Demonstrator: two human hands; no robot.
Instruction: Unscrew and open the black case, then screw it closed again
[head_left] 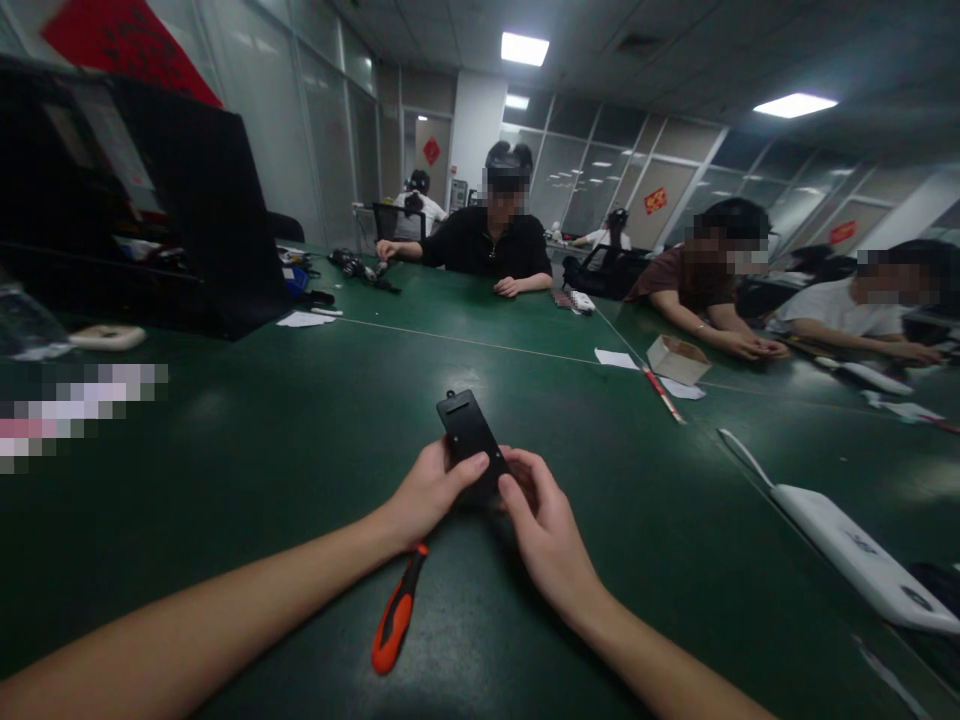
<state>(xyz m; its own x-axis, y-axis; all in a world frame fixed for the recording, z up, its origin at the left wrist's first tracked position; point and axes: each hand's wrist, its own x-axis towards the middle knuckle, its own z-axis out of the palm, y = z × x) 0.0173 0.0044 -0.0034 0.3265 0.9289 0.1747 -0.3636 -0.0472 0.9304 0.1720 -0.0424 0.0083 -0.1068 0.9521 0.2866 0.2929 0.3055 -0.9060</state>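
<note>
both hands, left hand (429, 490) and right hand (541, 520), are closing their grip on the black device (469, 435), which could be slipping onto the desk (225, 480) beside the screwdriver (397, 615) below.

One head-worn camera looks forward and down, close over the green table (225, 480), facing seated co-workers (487, 250).

Open table (247, 470) leftward; screwdriver (397, 612) below, power strip (855, 555) right.

Colours of items on the work surface
Black device (469, 435); orange-and-black screwdriver (397, 612); dark green table (262, 470); white power strip (855, 555).
</note>
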